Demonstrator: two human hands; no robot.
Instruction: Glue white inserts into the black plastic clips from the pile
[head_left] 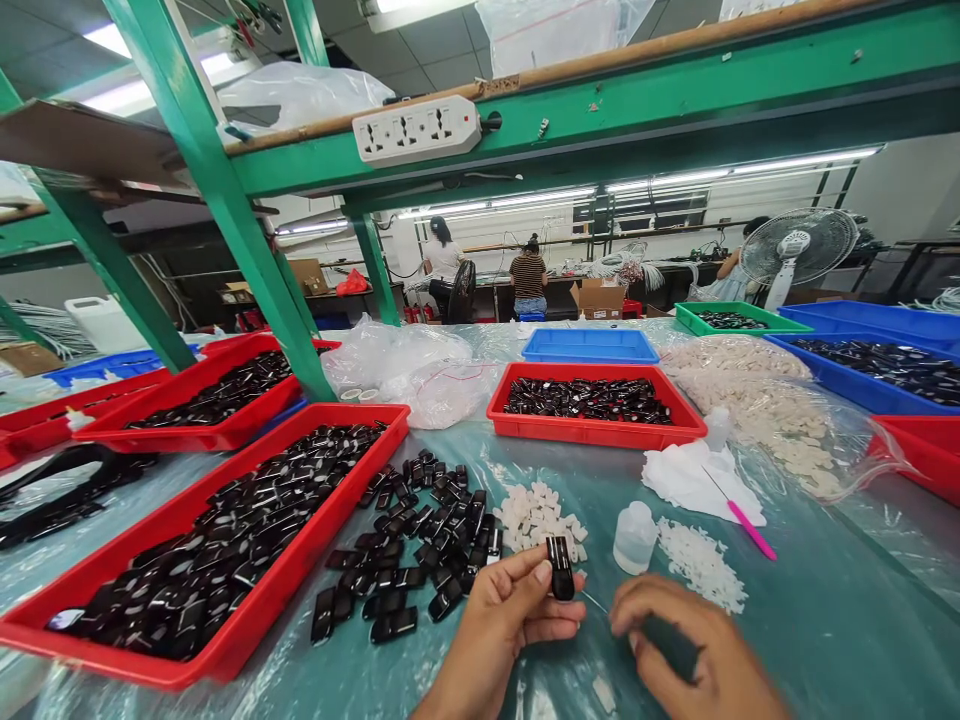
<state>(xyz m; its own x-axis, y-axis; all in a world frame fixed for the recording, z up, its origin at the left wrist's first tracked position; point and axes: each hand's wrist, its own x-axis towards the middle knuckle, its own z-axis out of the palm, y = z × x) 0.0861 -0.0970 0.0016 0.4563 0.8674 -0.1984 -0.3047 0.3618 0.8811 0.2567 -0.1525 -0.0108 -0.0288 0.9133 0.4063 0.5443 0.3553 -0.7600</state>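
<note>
My left hand [514, 615] is closed around a small glossy black plastic casing [560, 568], held upright between thumb and fingers. To its right, my right hand [682, 635] is slightly blurred, with thumb and forefinger curled close together; whatever they may pinch is too small to make out. Behind the left hand lies a heap of small white plastic pieces [536, 512]. More black casings [427, 540] are spread loosely to the left. A small translucent bottle [635, 538] stands just beyond my right hand, beside a pile of tiny white parts [701, 562].
Red trays of black pieces stand at left [300, 575] and at the back [600, 430]. A pink-handled pick [752, 530] rests by a white cloth [686, 470]. Bagged pale parts [780, 420] lie at right. A green shelf frame [225, 200] crosses above; people sit far behind.
</note>
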